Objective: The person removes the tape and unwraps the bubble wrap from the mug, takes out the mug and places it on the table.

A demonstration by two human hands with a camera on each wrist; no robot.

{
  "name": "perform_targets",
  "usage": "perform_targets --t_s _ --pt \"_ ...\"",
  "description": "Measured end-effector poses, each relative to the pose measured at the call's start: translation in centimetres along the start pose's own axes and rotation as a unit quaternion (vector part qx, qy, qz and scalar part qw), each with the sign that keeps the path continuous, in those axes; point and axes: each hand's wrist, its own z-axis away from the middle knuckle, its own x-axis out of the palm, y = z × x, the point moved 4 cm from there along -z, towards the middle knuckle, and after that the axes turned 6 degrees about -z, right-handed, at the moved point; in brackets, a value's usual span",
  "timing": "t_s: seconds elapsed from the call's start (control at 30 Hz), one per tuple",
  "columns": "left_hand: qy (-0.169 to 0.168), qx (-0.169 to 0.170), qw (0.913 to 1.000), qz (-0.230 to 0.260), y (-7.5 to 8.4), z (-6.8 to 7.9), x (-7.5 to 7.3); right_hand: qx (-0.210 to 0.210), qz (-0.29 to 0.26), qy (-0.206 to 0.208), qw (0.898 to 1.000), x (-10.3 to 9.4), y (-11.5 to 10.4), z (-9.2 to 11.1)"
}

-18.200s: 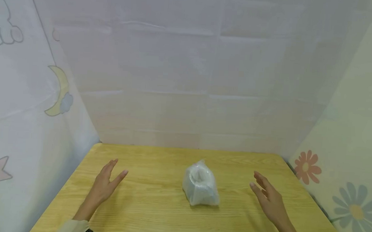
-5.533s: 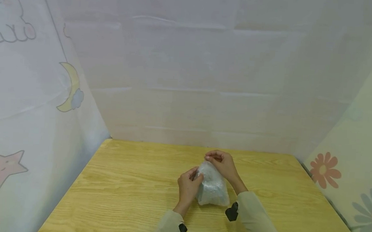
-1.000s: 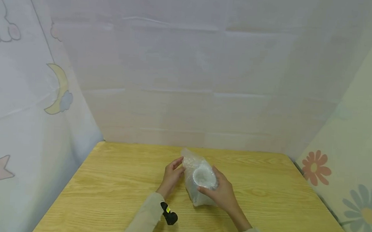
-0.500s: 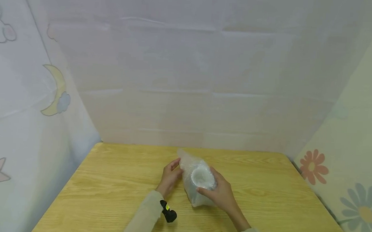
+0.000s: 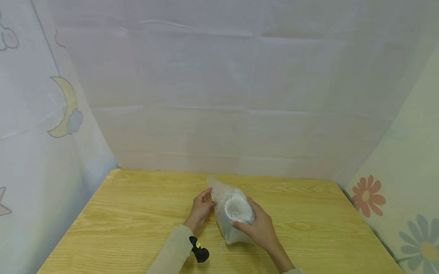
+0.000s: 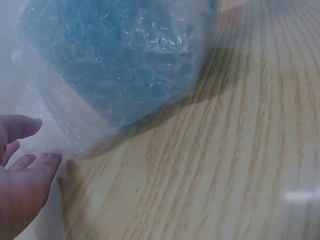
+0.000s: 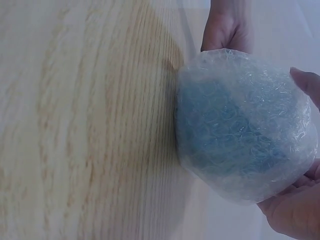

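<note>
A blue object in bubble wrap [image 5: 226,228] stands on the wooden table [image 5: 133,215], its round white ring-shaped end [image 5: 239,209] facing up toward the head camera. The blue shows through the wrap [image 7: 225,120] in the right wrist view. My right hand [image 5: 262,228] grips it from the right, thumb in front of the ring and fingers behind. On the left, my left hand [image 5: 200,210] is at the loose wrap, which stretches to the back left. In the left wrist view, that hand's thumb and fingers [image 6: 42,165] are spread apart at the wrap's edge.
A pale sheet [image 5: 192,90] hangs behind the table's back edge. Patterned sheets line the left side [image 5: 16,101] and the right side [image 5: 412,163]. A small black device [image 5: 200,252] sits on the left wrist.
Long before, the wrapped object stood alone between two raised hands; later both hands were at its top. Since then the right hand has moved round its ring end. The last second shows almost no movement.
</note>
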Motion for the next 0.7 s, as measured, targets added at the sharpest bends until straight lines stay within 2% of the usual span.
perform_targets --t_s 0.33,0.6,0.7 --pt "-0.003 0.019 0.9998 -0.008 1.1 0.3 0.3 -0.006 0.025 -0.022 0.999 -0.8 -0.5 -0.5" --pt "0.008 0.04 0.9991 -0.01 2.3 1.2 -0.5 -0.003 0.023 -0.054 0.998 -1.5 -1.3 -0.5" --pt "-0.002 0.051 0.9987 -0.01 2.8 1.7 -0.8 -0.016 0.019 -0.058 0.998 -2.0 -1.6 -0.2"
